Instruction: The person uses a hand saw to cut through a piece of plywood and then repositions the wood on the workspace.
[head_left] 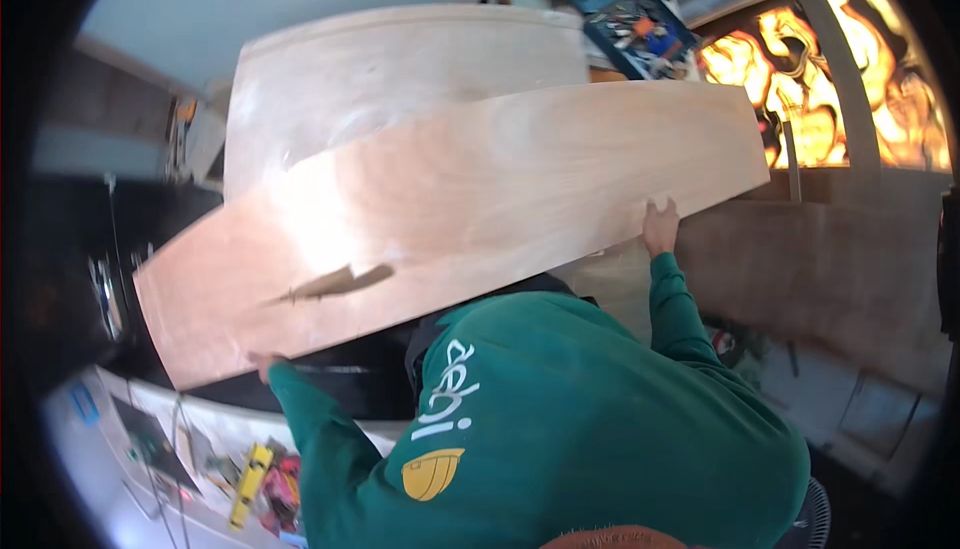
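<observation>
A long, pale plywood sheet (500,174) stretches across the view, tilted, its left end nearer me. My left hand (264,363) is closed on its near edge toward the left end, most of the fingers hidden. Farther right, my right hand (660,227) grips the same edge, with fingertips showing on the upper face. A dark, jagged mark or opening (335,284) shows in the sheet's left half; I cannot tell which. Beyond and partly beneath the sheet lies another light wooden panel (400,64).
A blue toolbox (640,34) full of tools lies open at the far side. Glowing amber patterned panels (790,79) stand at the far right, above a brown panel (820,289). At lower left, a yellow spirit level (251,486) lies among clutter on a white surface.
</observation>
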### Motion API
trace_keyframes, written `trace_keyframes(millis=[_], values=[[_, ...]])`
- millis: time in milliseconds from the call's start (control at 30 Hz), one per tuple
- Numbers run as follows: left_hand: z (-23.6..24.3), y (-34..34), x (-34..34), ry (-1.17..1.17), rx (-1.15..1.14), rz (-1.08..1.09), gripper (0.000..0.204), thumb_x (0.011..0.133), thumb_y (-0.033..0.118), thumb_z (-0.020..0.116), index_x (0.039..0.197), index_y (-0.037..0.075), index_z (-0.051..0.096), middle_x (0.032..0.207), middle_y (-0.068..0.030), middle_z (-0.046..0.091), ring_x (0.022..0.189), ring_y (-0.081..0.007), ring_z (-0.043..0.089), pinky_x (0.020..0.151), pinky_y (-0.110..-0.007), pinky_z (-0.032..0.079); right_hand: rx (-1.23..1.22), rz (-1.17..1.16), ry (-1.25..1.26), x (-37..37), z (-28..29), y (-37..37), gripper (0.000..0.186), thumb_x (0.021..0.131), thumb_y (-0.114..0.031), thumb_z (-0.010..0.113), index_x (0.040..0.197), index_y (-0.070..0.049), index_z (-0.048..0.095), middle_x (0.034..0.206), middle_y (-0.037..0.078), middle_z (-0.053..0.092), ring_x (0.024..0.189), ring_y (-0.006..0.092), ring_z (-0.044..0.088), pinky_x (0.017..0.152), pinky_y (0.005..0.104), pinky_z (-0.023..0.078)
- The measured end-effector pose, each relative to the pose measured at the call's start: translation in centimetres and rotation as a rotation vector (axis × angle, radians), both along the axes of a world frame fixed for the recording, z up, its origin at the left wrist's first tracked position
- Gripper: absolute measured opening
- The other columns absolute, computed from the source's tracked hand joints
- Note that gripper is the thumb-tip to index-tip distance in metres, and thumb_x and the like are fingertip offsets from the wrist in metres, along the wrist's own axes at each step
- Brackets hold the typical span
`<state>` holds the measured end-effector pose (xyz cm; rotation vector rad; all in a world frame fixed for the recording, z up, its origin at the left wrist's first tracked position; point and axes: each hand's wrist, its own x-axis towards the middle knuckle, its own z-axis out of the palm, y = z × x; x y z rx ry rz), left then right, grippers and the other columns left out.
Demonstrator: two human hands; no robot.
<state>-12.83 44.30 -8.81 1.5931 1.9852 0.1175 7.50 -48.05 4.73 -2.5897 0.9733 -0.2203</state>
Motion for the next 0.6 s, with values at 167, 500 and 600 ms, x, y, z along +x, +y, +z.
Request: trace_keyframes(millis=[167,500,600], values=[[3.1,-16.8,4.1,-0.476,0.075,0.437,0.104,0.091,0.078,0.065,0.132,-0.017,0.062,0.129,-0.0265,0.072,0.111,-0.0425,0.071,0.097,-0.050,0.060,0.760,-0.665,-0.149,-4.5,-5.5,-12.5,0.088,0.100,-0.056,0.068,0.160,0.003,0.040,0.151,0.028,0.053,0.137,0.0446,0.054,0.114,0.0543,0.046],[0.9,-29.9,5.8,-0.949,-0.408,0.423,0.067,0.110,0.063,0.044,0.148,0.010,0.056,0.145,-0.0107,0.066,0.127,-0.0313,0.067,0.101,-0.050,0.058,1.577,-0.549,-0.459,-0.1,-13.3,-17.7,0.042,0.114,-0.031,0.051,0.147,-0.006,0.055,0.138,0.010,0.067,0.126,0.0286,0.066,0.106,0.0429,0.054],[1.2,-29.2,7.6,-0.714,-0.331,0.559,0.072,0.110,0.062,0.045,0.141,-0.002,0.057,0.136,-0.0182,0.066,0.109,-0.0321,0.072,0.080,-0.047,0.063,1.509,-0.648,-0.463,-0.5,-14.3,-18.4,0.032,0.111,-0.033,0.060,0.135,-0.013,0.063,0.121,0.002,0.072,0.094,0.0171,0.067,0.065,0.0308,0.048]])
